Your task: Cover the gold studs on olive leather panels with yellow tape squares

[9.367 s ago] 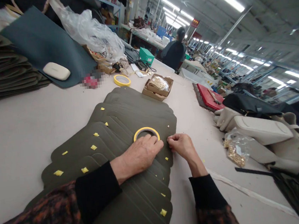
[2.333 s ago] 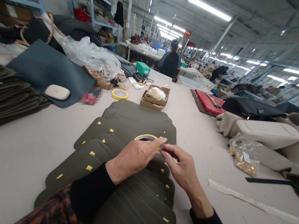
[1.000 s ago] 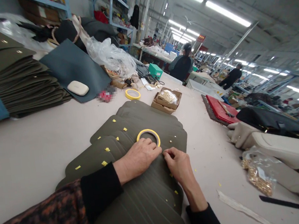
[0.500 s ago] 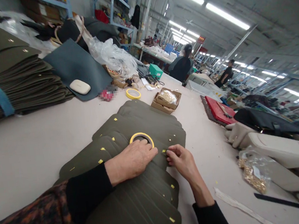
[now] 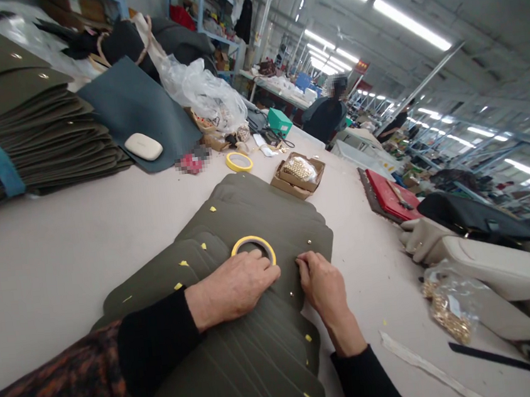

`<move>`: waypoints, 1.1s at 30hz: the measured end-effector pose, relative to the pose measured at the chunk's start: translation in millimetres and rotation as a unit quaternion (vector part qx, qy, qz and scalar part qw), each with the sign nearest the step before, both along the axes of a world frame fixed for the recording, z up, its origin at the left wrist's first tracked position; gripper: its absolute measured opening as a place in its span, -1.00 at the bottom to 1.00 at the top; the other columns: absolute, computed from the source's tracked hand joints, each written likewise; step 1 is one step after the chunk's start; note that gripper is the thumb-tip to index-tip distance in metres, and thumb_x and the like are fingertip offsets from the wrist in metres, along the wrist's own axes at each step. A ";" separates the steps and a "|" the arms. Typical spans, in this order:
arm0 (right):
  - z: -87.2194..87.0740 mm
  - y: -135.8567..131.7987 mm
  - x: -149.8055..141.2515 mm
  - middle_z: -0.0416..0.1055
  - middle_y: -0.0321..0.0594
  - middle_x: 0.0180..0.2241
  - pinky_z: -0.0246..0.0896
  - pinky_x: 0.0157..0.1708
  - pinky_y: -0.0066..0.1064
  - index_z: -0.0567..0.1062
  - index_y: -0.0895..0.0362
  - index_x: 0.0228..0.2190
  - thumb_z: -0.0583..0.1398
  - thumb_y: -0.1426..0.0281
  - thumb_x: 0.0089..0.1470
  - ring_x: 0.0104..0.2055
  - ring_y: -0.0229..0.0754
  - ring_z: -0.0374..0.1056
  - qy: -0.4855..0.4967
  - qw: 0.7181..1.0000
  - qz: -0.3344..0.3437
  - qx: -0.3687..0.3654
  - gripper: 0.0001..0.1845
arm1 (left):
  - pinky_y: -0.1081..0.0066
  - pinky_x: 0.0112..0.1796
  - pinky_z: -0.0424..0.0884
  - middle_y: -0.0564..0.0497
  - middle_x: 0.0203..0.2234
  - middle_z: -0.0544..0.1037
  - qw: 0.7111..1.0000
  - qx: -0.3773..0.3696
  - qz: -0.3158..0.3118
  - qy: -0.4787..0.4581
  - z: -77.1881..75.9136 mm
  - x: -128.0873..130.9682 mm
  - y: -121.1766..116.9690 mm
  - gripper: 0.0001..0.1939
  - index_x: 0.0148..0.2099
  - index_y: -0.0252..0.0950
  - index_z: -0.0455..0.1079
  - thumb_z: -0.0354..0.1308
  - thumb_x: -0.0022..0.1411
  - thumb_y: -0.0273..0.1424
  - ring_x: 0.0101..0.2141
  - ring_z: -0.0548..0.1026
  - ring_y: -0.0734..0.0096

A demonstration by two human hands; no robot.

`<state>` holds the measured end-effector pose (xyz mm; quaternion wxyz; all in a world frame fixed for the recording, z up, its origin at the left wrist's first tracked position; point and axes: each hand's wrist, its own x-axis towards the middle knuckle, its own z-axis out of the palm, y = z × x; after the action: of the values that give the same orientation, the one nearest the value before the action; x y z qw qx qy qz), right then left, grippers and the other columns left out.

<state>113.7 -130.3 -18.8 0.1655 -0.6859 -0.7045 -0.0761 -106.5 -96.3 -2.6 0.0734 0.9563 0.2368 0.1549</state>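
Note:
Several olive-green cut panels [image 5: 256,206] lie fanned out on the pale table [image 5: 61,245], dotted with small yellow tape squares and tiny metal studs. A roll of yellow tape [image 5: 252,246] sits on the top panels. My left hand [image 5: 234,285] rests on the panels with its fingers curled over the roll's near edge. My right hand [image 5: 318,280] is just to the right. Its fingertips are pinched together and pressed onto a panel's edge beside a stud, and what they hold is hidden.
At the left are a tall stack of olive panels [image 5: 26,141], a blue-grey sheet [image 5: 141,104] and a white oval case [image 5: 143,146]. Behind lie a second tape roll [image 5: 239,161] and a cardboard box of gold hardware [image 5: 298,173]. Beige bags [image 5: 484,264] and a hardware pouch [image 5: 447,312] lie at the right. A person [image 5: 327,116] works far back.
Half a second ago my right hand held a small yellow tape piece just above the panel; now its fingertips press down on the panel. My left hand stays on the roll.

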 end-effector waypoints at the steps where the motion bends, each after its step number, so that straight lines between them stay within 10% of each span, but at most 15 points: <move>1: 0.0 0.1 2.5 0.50 -0.17 -0.40 0.20 -0.40 -0.44 0.51 0.13 -0.35 0.09 0.40 0.18 -0.40 -0.19 0.43 0.003 1.000 0.000 0.004 -0.81 | 0.33 -0.33 0.30 -0.04 -0.37 0.45 1.000 -0.001 -0.002 -0.003 0.3 0.3 0.1 -0.89 -0.24 -0.28 0.30 -0.02 0.27 -0.55 -0.34 0.34 0.27; 12: 26.6 -30.3 -6.3 0.52 -0.22 -0.43 0.35 -0.43 -0.40 0.54 0.15 -0.24 0.15 0.28 0.15 -0.46 -0.22 0.41 0.372 0.927 0.041 0.006 -0.76 | 0.42 -0.12 0.42 -0.04 -0.07 0.53 0.985 -0.097 -0.014 -0.141 7.9 6.6 -6.3 -0.54 0.26 -0.20 0.08 0.00 0.34 -0.43 -0.14 0.52 0.37; 21: 31.3 -48.0 -30.8 0.48 -0.26 -0.43 0.29 -0.36 -0.45 0.50 0.12 -0.36 0.12 0.51 0.14 -0.41 -0.28 0.37 0.237 0.953 0.181 0.062 -0.85 | 0.42 -0.22 0.45 -0.06 -0.15 0.56 0.989 -0.096 -0.003 -0.116 7.3 12.1 -14.1 -0.58 0.20 -0.26 0.07 0.03 0.34 -0.42 -0.20 0.56 0.31; 28: 23.3 -48.1 -36.8 0.41 -0.28 -0.55 0.23 -0.46 -0.47 0.47 0.16 -0.41 0.09 0.56 0.09 -0.53 -0.29 0.33 0.115 0.967 0.160 0.162 -0.83 | 0.47 -0.41 0.31 0.08 -0.38 0.50 0.985 -0.129 0.032 -0.112 12.3 13.0 -17.4 -0.93 -0.18 -0.24 0.25 -0.05 0.34 -0.45 -0.38 0.49 0.40; 33: 21.2 -50.1 -46.5 0.42 -0.29 -0.57 0.23 -0.49 -0.47 0.51 0.16 -0.44 0.13 0.48 0.06 -0.55 -0.29 0.32 0.202 0.966 0.086 0.135 -0.86 | 0.46 -0.38 0.29 0.06 -0.43 0.46 0.988 -0.099 0.030 -0.118 10.0 16.0 -14.6 -0.88 -0.27 -0.26 0.28 -0.04 0.29 -0.54 -0.39 0.45 0.39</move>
<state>67.2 -180.4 2.4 0.4019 -0.5951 -0.6958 -0.0158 -90.5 -110.8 7.4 0.1906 0.9120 0.2691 0.2441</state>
